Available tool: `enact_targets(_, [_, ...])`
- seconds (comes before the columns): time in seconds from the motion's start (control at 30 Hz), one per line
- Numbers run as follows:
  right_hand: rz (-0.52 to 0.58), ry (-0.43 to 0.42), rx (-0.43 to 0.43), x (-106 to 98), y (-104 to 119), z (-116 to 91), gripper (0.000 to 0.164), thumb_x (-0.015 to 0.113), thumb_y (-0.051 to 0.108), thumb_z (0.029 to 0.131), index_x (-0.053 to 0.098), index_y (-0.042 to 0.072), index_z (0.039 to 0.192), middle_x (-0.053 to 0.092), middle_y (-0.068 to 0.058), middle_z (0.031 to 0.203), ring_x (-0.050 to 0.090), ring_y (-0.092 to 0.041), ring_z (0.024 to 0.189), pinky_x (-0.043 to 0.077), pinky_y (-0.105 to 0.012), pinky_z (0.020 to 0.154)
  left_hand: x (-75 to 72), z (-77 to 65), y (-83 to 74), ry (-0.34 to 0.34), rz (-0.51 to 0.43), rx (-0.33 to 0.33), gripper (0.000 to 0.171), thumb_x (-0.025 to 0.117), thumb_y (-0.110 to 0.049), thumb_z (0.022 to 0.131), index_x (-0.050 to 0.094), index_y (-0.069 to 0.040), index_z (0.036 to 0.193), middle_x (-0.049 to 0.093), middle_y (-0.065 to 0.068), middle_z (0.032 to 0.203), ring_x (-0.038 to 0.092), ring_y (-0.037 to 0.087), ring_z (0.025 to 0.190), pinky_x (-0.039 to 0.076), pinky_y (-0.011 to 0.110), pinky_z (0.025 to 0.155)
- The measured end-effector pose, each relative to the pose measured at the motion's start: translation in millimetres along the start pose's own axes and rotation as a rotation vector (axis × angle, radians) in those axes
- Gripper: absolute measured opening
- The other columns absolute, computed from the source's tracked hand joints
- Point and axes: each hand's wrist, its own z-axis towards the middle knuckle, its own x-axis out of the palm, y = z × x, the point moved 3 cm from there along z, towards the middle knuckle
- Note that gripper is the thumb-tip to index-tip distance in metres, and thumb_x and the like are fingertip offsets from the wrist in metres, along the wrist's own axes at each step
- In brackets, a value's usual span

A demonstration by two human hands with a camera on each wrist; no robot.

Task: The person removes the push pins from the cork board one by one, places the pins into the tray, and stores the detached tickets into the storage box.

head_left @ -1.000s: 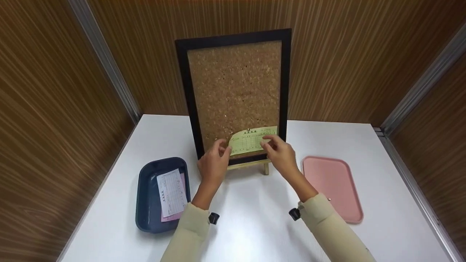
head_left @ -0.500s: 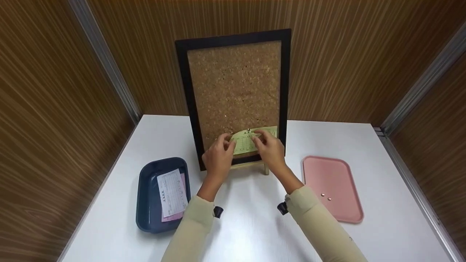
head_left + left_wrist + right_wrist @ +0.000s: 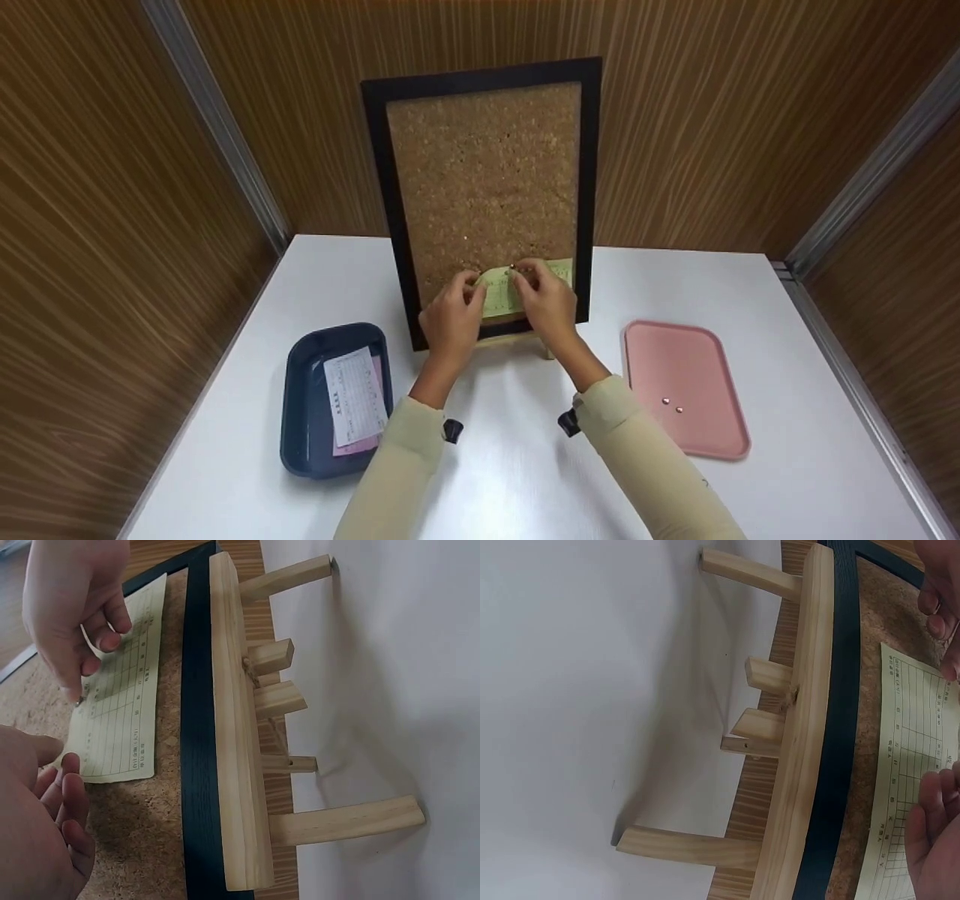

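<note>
A pale green printed paper form (image 3: 501,294) lies against the lower part of a black-framed cork board (image 3: 487,172). Its left end curls away from the cork. My left hand (image 3: 451,315) pinches that left edge between thumb and fingers. My right hand (image 3: 551,306) has thumb and index fingertip together at a small metallic thumbtack (image 3: 512,266) by the form's top edge. In the left wrist view, a fingertip of the right hand (image 3: 79,607) meets the tack. The right wrist view shows the form (image 3: 915,727) between both hands, its top edge partly outside the view.
The board leans on a wooden easel (image 3: 236,727). A dark blue tray (image 3: 304,450) at the left holds a white printed slip (image 3: 354,397) over a pink one (image 3: 356,448). Two small tacks (image 3: 666,400) lie in the pink tray (image 3: 679,352) at the right. Wood-grain walls enclose the table.
My right hand has moved left and slightly up along the form to the tack. My left hand has shifted slightly right. The second tack in the pink tray has come out from behind the sleeve.
</note>
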Motion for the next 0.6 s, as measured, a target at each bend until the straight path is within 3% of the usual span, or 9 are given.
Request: enact_targets(0.6, [0.027, 0.042, 0.016, 3.4, -0.4, 5.0, 0.017, 0.069, 0.027, 0.097, 0.064, 0.011, 0.101, 0.070, -0.002, 0.082, 0.060, -0.016, 0.072, 0.043, -0.031, 0.064, -0.5, 4.7, 3.1, -0.035, 0.037, -0.025, 0.015, 0.069, -0.032, 0.096, 0.073, -0.021, 0.104, 0.072, -0.007, 0.082, 0.064, 0.012, 0.066, 0.044, 0.035, 0.057])
